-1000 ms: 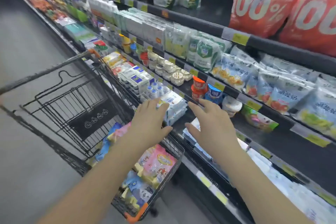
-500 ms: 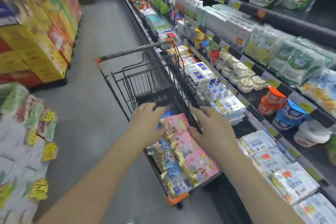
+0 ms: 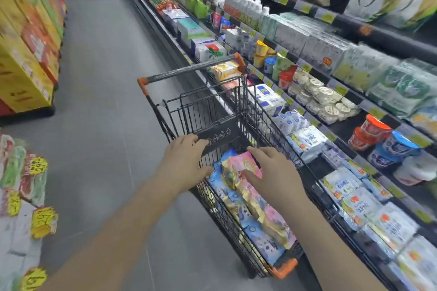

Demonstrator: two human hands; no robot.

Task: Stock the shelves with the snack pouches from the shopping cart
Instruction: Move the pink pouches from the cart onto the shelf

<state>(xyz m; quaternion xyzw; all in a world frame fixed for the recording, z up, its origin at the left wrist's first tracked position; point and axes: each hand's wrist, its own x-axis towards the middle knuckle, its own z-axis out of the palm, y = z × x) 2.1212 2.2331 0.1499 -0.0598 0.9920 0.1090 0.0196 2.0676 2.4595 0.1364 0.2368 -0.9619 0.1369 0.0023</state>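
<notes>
Pickup of the top pouch from the shopping cart (image 3: 208,111) is, by my reading, the step in hand. All the snack pouches (image 3: 260,220) I can see lie stacked flat in the cart's basket, pink over blue.

Current state:
- My right hand (image 3: 276,175) lies on the uppermost pink pouch (image 3: 246,163). The fingers are spread and fairly straight over its far end, and the thumb lies across its face. The grip is released, touching the pack but not closed on it.
- My left hand (image 3: 186,163) sits at the basket's 9 o'clock wall, fingers relaxed over the wire. The grip is released and carries nothing.

Recommended procedure:
1. I curl the right fingers under the pouch's 12 o'clock edge and pinch against the thumb. The film looks slick, so a flat press alone would probably slide.
2. I bring the left hand in from 9 o'clock to take the opposite edge, so that the packs underneath are not dragged along.
3. I lift straight up past the wire rim before swinging toward 3 o'clock, where the shelves (image 3: 340,130) stand just beside the cart.
4. I choose the slot only once the label is readable, because I cannot match the product from here.

Likely fault: a pouch corner snags the 3 o'clock wire wall.
</notes>
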